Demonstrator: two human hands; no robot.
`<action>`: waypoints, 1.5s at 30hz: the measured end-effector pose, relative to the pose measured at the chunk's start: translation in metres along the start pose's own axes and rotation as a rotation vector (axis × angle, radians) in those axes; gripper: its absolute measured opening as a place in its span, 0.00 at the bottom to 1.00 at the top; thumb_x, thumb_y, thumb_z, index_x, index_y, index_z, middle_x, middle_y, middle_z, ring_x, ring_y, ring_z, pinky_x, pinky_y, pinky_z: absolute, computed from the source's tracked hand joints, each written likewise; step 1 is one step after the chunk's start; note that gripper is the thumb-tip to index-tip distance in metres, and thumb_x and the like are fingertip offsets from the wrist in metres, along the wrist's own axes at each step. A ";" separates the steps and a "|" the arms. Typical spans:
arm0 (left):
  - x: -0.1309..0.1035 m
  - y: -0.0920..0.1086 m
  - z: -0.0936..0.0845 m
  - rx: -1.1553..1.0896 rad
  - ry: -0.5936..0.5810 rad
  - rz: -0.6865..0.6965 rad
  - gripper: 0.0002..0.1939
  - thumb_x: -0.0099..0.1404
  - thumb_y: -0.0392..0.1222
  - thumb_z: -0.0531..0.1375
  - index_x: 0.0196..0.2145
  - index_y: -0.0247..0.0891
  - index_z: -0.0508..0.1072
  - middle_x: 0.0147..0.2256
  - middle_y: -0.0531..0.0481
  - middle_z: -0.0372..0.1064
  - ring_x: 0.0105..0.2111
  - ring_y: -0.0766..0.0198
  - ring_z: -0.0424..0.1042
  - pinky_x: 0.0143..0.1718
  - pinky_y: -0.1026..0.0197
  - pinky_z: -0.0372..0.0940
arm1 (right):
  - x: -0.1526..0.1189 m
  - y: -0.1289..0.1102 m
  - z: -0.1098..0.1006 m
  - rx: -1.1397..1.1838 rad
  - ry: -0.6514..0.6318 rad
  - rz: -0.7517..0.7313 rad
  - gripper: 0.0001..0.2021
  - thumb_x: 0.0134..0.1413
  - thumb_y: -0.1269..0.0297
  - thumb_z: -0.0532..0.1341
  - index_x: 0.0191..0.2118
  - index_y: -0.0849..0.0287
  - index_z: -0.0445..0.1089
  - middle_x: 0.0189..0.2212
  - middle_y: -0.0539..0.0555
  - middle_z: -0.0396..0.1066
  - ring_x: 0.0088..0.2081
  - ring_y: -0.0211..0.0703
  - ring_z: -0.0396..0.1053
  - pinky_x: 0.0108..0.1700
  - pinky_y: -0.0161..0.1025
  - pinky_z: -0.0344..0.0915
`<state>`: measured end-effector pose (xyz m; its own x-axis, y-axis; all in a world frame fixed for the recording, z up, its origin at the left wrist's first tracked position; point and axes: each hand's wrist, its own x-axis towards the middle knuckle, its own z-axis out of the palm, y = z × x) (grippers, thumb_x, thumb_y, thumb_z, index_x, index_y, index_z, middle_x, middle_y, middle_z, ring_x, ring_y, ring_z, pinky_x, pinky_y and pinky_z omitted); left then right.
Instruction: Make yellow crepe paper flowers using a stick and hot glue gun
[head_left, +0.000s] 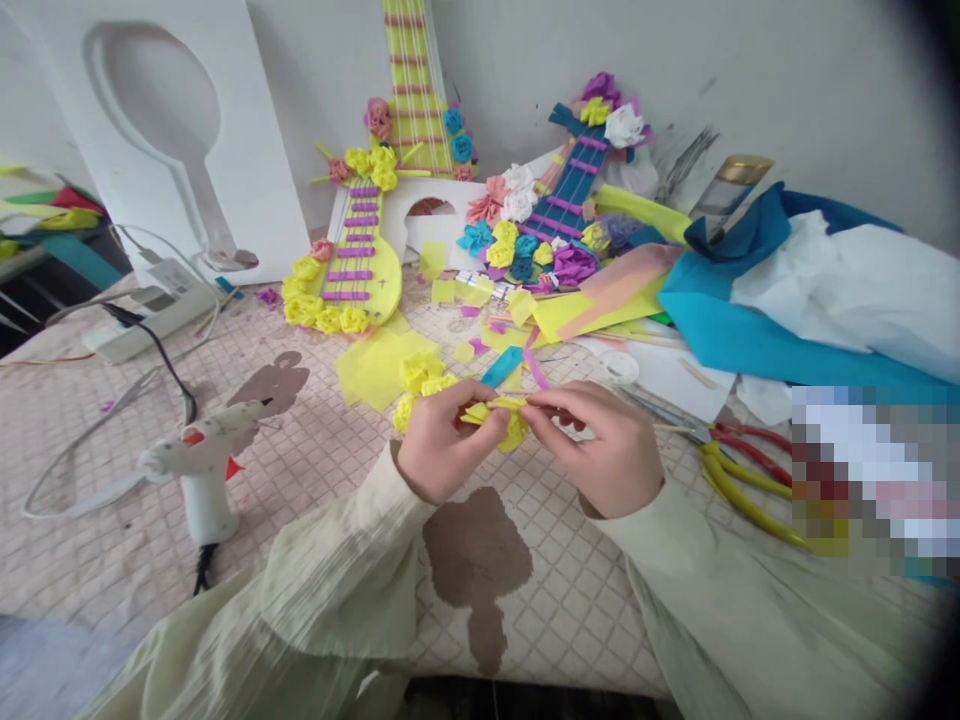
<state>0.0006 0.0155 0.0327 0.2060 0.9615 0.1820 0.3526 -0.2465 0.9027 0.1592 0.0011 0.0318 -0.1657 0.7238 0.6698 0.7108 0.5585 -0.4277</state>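
Between my two hands is a piece of yellow crepe paper (513,430), partly folded, its lower part hanging below the fingers. My left hand (456,440) pinches its left side between thumb and fingers. At the right end, my right hand (604,445) grips the paper's edge with thumb and forefinger. Just behind my left hand lie several finished yellow paper flowers (421,372). Yellow paper sheets (375,368) are spread beyond them. A teal paper strip (502,367) and a purple strip (535,362) lie right behind the held paper.
A white glue gun (206,460) stands at left, its cable running to a power strip (154,310). Flower-trimmed yellow (364,270) and blue (574,190) paper instruments lean at the back. Red- and yellow-handled pliers (739,465) lie at right, near crumpled blue paper (712,310).
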 end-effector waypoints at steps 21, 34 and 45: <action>0.002 -0.005 0.000 0.029 0.032 0.018 0.06 0.56 0.37 0.56 0.23 0.35 0.67 0.19 0.55 0.61 0.21 0.71 0.60 0.22 0.68 0.57 | -0.005 -0.001 0.005 0.027 -0.067 -0.028 0.01 0.50 0.70 0.60 0.30 0.60 0.69 0.26 0.53 0.73 0.26 0.37 0.68 0.29 0.35 0.65; 0.007 -0.007 -0.001 -0.079 -0.094 0.013 0.08 0.56 0.40 0.57 0.22 0.34 0.69 0.26 0.49 0.67 0.28 0.66 0.66 0.29 0.66 0.62 | -0.005 0.000 0.007 0.018 -0.055 -0.068 0.01 0.49 0.70 0.60 0.29 0.60 0.69 0.24 0.51 0.73 0.25 0.36 0.68 0.29 0.34 0.65; 0.011 -0.010 -0.002 -0.268 -0.068 -0.124 0.10 0.55 0.44 0.59 0.28 0.34 0.74 0.27 0.49 0.72 0.29 0.66 0.68 0.31 0.64 0.63 | -0.004 0.002 0.005 -0.002 -0.048 -0.052 0.01 0.48 0.71 0.61 0.29 0.60 0.69 0.25 0.51 0.74 0.25 0.36 0.68 0.29 0.34 0.65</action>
<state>-0.0024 0.0290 0.0262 0.2403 0.9696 0.0453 0.1274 -0.0777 0.9888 0.1574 0.0014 0.0251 -0.2350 0.7124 0.6613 0.7018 0.5950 -0.3916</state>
